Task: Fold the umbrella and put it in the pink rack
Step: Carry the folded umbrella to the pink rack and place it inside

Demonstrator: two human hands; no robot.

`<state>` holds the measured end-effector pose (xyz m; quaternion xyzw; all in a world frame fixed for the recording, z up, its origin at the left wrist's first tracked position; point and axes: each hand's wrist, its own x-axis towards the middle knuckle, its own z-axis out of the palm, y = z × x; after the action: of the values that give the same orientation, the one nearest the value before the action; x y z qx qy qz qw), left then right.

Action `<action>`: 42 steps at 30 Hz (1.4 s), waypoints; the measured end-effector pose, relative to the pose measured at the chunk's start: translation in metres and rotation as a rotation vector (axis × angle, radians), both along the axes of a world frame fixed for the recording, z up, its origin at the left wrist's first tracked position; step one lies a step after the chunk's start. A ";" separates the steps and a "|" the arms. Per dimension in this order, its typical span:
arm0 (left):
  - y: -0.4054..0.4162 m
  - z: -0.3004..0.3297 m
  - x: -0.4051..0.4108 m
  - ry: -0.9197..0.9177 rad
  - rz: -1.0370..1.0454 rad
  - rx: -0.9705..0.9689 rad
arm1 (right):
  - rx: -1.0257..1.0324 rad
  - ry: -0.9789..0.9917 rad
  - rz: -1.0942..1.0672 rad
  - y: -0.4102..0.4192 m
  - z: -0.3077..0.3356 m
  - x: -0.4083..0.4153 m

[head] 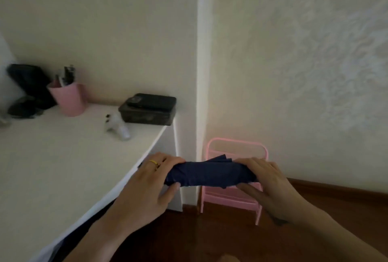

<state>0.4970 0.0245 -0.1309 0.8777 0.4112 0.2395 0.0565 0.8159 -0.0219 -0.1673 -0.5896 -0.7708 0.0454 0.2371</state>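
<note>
A navy blue umbrella (210, 173), collapsed into a short bundle, lies level between both my hands at the middle of the view. My left hand (151, 180), with a gold ring on one finger, grips its left end. My right hand (266, 180) wraps its right end, thumb underneath. Loose fabric folds stick up near the right hand. The pink wire rack (237, 146) stands on the floor against the wall, directly behind and below the umbrella, and is partly hidden by it.
A white desk (63, 157) fills the left, its curved edge close to my left hand. On it stand a pink cup with pens (69, 100), a dark box (147, 110), a small white figure (116, 126) and black items (27, 85). Wooden floor (336, 203) lies right.
</note>
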 end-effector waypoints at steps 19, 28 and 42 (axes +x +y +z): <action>0.339 -0.340 0.288 0.494 -0.139 -0.304 | -0.560 0.058 -0.337 0.274 -0.310 0.209; 0.381 -0.464 0.301 0.483 -0.121 -0.461 | -0.928 0.246 -0.401 0.336 -0.414 0.219; 0.349 -0.491 0.274 0.577 -0.239 -0.158 | -0.428 -0.333 -0.342 0.276 -0.442 0.194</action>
<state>0.7707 0.3740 -0.6217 0.9443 0.3217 -0.0601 0.0331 1.0099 0.2536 -0.6089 -0.7465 -0.6615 0.0690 -0.0174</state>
